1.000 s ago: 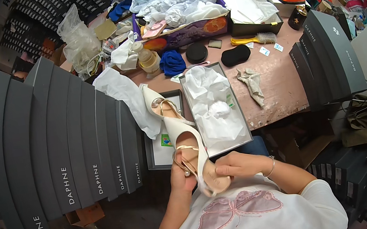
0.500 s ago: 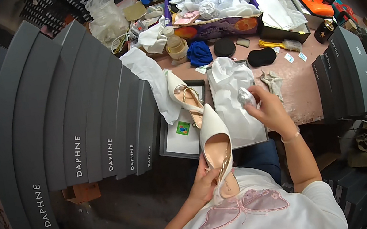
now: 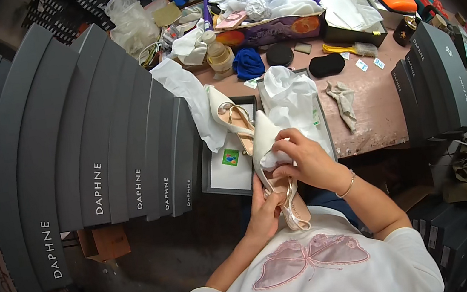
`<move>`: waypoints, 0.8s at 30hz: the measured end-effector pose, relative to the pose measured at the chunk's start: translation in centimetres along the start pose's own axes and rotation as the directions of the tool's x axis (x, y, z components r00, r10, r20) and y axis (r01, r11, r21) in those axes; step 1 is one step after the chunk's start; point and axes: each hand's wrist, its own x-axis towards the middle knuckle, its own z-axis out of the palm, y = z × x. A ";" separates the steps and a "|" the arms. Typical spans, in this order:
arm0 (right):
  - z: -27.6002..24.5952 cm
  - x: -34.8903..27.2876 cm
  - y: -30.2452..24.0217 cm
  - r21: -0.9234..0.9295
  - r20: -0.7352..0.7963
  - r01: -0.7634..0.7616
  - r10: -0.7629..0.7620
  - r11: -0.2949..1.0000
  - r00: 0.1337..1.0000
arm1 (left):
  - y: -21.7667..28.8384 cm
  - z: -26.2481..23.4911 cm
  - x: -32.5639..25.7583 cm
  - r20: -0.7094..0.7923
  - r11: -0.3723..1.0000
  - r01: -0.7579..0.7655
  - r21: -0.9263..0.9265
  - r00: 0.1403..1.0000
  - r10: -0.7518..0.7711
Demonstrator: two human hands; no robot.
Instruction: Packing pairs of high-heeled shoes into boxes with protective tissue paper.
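Observation:
My left hand (image 3: 263,216) is closed round the middle of a white pointed slingback shoe (image 3: 263,132), toe pointing away from me. A crumpled wad of white tissue paper (image 3: 275,158) is in the shoe's opening, pinched by my right hand (image 3: 312,164); part of the wad is hidden by the fingers. Just beyond, a matching white shoe (image 3: 221,109) with metallic straps lies tilted in a dark open shoebox (image 3: 207,177). A green sticker (image 3: 230,157) shows on the white surface in that box. Beside it, white tissue paper (image 3: 289,94) lines another dark tray.
Dark grey shoeboxes (image 3: 74,151) stand in a tall row at left, with more boxes (image 3: 444,78) at right. Tabletop items include a tissue-filled carton (image 3: 270,30), glue jar (image 3: 219,57), blue cloth (image 3: 249,63), yellow-handled brush (image 3: 349,49), black oval pad (image 3: 327,65) and rag (image 3: 343,104).
My right hand has moved left and nearer, bringing the tissue wad from above the tray into the shoe's opening. The shoe in my left hand has shifted slightly.

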 end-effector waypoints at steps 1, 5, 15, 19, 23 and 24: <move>0.3 0.0 0.6 -0.082 -0.042 0.022 -0.025 0.996 0.999 | -0.3 0.1 -0.1 -0.001 0.999 -0.036 0.022 0.999 0.036; 1.7 0.8 2.2 -0.007 -0.117 -0.091 0.089 0.996 0.989 | -0.9 0.4 0.8 -0.067 0.999 0.005 -0.035 0.998 -0.008; -1.9 -5.5 -1.2 0.469 0.410 -0.306 0.103 0.829 0.906 | 2.6 -5.2 4.6 0.426 0.617 0.394 -0.681 0.899 -0.103; 1.0 -6.8 -3.5 0.508 0.312 -0.337 0.196 0.792 0.930 | 2.3 -4.7 4.5 0.549 0.552 0.502 -0.666 0.831 -0.094; 0.7 -6.2 -3.9 0.503 0.298 -0.269 0.128 0.821 0.946 | 2.2 -4.7 4.7 0.592 0.555 0.531 -0.641 0.802 -0.083; 0.6 -6.1 -3.9 0.495 0.299 -0.251 0.108 0.832 0.948 | 2.2 -4.8 4.8 0.600 0.564 0.532 -0.632 0.796 -0.079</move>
